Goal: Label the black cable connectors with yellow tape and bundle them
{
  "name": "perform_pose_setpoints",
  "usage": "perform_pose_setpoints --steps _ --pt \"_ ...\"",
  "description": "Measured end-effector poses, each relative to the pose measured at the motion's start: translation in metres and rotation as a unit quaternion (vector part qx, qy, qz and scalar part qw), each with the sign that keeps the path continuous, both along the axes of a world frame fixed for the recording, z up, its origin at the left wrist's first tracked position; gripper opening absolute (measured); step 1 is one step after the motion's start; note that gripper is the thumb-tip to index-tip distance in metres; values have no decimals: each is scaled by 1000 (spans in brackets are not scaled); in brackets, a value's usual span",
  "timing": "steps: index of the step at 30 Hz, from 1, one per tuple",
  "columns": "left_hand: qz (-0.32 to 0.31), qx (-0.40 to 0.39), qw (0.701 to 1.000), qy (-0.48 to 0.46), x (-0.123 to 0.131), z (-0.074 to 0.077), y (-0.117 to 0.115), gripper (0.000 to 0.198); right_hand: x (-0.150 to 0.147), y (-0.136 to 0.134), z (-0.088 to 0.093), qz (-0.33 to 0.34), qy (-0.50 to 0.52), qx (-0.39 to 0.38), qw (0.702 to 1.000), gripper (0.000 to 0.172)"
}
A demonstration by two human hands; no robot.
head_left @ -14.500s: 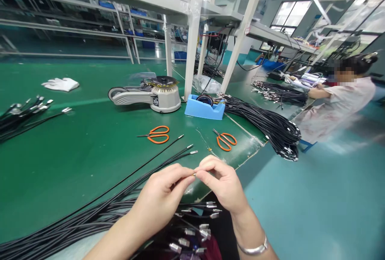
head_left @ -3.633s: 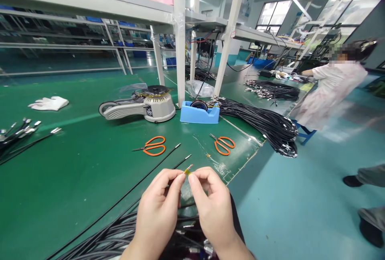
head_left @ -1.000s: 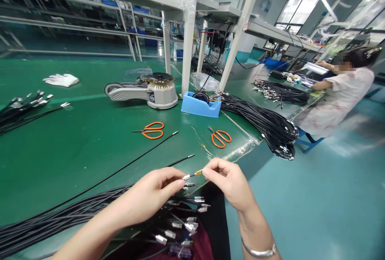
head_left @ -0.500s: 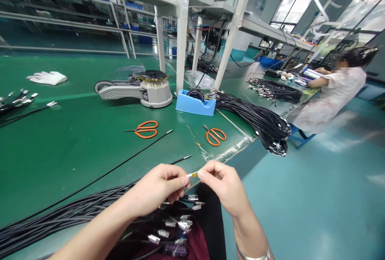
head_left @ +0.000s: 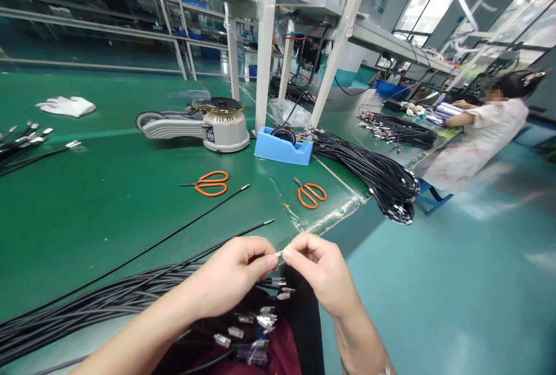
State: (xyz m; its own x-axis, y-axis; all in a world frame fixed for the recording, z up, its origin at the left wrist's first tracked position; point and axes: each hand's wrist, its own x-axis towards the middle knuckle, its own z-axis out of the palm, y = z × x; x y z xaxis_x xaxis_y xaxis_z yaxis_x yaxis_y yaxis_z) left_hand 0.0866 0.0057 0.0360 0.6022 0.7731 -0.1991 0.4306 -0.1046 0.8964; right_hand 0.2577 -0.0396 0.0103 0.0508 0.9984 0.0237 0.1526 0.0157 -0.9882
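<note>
Silver cable tip (head_left: 278,253) – pinched between the left hand (head_left: 228,276) and right hand (head_left: 324,274).
Both hands are close together, fingers closed around the tip, above the near edge of the green worktop (head_left: 108,207). A bundle of black cables (head_left: 99,294) runs in under the left hand, its metal terminals (head_left: 237,333) fanned out below both hands. Farther along the worktop lie a pair of orange-handled scissors (head_left: 211,184) and a second pair (head_left: 310,194), well apart, with a blue tape dispenser (head_left: 282,149) beyond – and a heap of black cables (head_left: 382,172) to its right.
</note>
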Motion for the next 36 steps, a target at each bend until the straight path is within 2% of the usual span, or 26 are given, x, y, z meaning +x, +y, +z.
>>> perform_pose_setpoints --steps 6,10,12,15,18,21,24,27,30,34,36 --pt "11 72 996 41 3 -12 -9 31 -3 -3 -7 10 22 -33 999 17" --pt "-38 105 992 59 -7 -11 -7 30 1 -11 -23 16 63 -85 994 22" --pt "-8 159 984 78 -20 -10 6 29 6 -18 -36 7 42 -112 993 22" --pt "107 260 948 150 -38 -16 44 26 18 -22 -56 -15 -13 -164 986 23" --pt "178 273 927 189 -41 -29 89 20 30 -16 -66 -70 -12 -153 986 29" --pt "205 246 932 172 -30 -42 122 7 33 2 -56 -86 10 -102 991 35" --pt "207 185 953 122 -22 -43 133 12 24 29 -35 -60 20 -69 996 36" --pt "184 95 977 48 -27 -33 122 17 7 64 -14 -31 36 -43 998 35" --pt "169 22 985 -31 -39 -18 97 31 -16 99 4 9 54 -12 998 34" --pt "190 -102 958 -187 -47 0 71 33 -44 126 22 111 54 24 992 20" --pt "217 -116 946 -210 -46 6 66 34 -51 129 27 131 46 47 989 15"
